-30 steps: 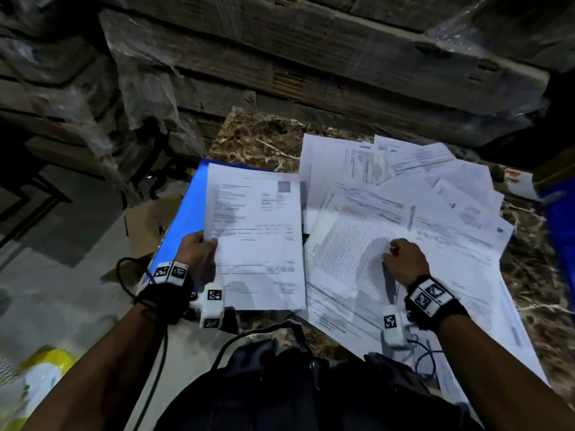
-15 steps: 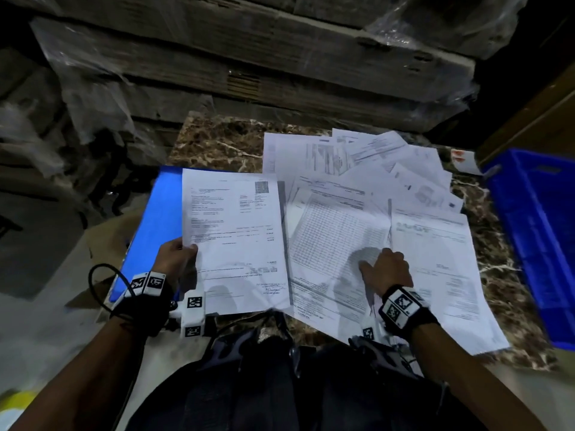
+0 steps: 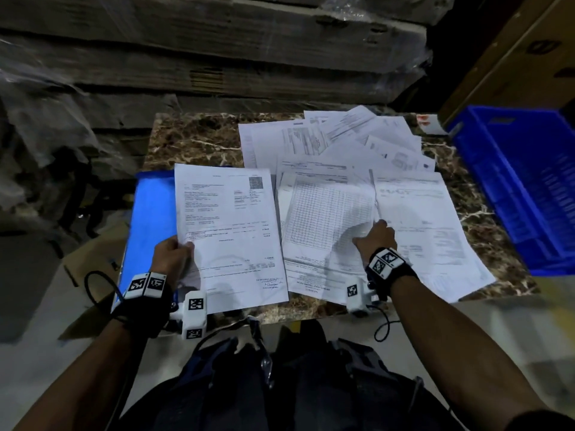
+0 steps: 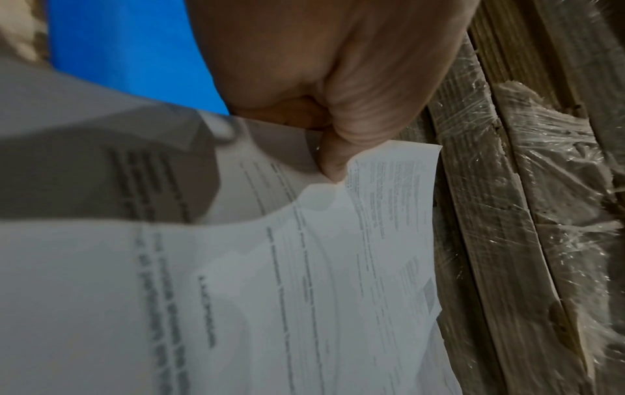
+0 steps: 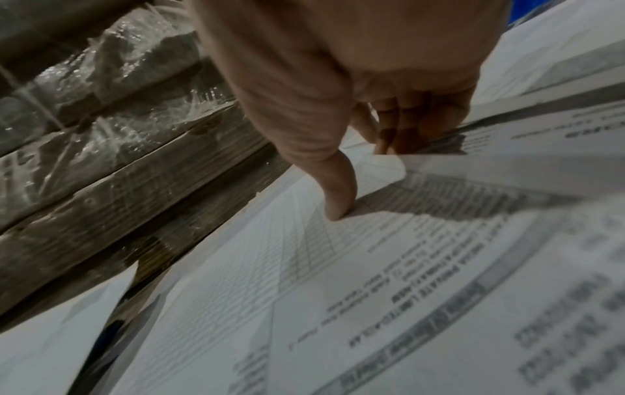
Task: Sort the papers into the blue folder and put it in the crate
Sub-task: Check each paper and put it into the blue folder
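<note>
At far left we see the blue folder (image 3: 149, 219) on the marble table (image 3: 199, 141). Our left hand (image 3: 169, 256) pinches a printed sheet (image 3: 230, 231) over it. Our right hand (image 3: 375, 239) pinches the gridded sheet (image 3: 323, 213) among the spread papers (image 3: 342, 135); the blue crate (image 3: 522, 188) stands rightmost.

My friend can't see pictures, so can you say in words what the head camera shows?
Seen from above, a person's left hand holds a printed sheet over a blue folder, while the right hand reaches into loose papers spread on a marble table. A blue crate stands to the right.
</note>
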Tool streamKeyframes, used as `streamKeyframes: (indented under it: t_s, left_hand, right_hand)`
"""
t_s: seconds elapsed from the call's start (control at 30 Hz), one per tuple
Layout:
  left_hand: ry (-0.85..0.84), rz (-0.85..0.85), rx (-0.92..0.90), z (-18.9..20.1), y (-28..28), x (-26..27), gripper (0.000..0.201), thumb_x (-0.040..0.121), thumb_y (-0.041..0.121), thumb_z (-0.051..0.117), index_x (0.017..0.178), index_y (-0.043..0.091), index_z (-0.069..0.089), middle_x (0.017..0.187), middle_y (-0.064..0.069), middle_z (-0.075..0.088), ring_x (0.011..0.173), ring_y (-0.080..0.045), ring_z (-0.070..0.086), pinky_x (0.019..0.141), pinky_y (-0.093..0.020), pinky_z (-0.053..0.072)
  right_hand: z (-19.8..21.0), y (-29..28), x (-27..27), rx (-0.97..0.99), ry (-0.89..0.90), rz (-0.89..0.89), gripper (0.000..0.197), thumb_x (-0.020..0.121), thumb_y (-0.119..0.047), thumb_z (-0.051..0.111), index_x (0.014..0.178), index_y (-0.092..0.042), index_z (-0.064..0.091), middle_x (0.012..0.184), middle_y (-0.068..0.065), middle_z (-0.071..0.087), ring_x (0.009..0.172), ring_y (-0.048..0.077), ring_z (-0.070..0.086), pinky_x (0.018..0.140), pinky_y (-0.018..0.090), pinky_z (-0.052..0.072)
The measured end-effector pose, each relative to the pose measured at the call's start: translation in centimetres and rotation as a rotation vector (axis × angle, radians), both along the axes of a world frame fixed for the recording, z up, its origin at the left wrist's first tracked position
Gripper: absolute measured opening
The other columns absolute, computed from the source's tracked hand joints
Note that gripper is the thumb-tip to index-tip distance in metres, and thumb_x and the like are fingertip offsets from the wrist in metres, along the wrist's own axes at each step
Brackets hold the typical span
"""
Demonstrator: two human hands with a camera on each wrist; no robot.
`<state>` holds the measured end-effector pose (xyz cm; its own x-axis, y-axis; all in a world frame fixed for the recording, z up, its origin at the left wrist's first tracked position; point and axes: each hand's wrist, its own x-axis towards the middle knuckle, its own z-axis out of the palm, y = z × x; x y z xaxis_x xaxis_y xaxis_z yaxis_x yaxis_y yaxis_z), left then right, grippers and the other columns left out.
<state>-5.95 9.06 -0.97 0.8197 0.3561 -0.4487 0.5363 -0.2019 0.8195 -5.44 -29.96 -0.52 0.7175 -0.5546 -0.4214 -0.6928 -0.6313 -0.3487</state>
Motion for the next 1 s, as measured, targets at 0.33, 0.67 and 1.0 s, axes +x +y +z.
streamKeyframes:
  t_s: [0.33,0.67,1.0]
  left_hand:
    - [-0.019,-0.062,-0.073,-1.0,1.5,0.5,0.02,0.092,0.004,0.053,0.11,-0.002,0.061,0.106,-0.018,0.063,0.091,-0.03,0.059,0.088,-0.048,0.048]
    - [-0.029,-0.145,0.029,-1.9,1.8,1.1,0.018,0.091,0.008,0.055,0.104,-0.002,0.062,0.102,-0.02,0.063,0.091,-0.032,0.058,0.088,-0.052,0.047]
    - [0.0,-0.125,0.247,-1.7,1.2,1.2,0.021,0.089,0.008,0.058,0.096,-0.011,0.063,0.101,-0.029,0.064,0.099,-0.042,0.059,0.076,-0.037,0.04]
  right_hand:
    - [1.5,-0.1,-2.7,0.13,-0.248,-0.104,0.022,0.085,-0.016,0.068,0.099,0.001,0.069,0.101,0.016,0.07,0.087,0.032,0.064,0.078,0.037,0.054]
    - [2.3,-0.8,-2.9,0.242,-0.432,-0.202,0.016,0.086,-0.009,0.063,0.098,0.0,0.07,0.096,0.014,0.07,0.089,0.03,0.064,0.08,0.034,0.054]
    - [4.9,-2.8,-0.3,0.38,-0.586,-0.34,0.005,0.086,-0.006,0.064,0.081,-0.006,0.066,0.077,0.009,0.061,0.075,0.024,0.056,0.068,0.03,0.042]
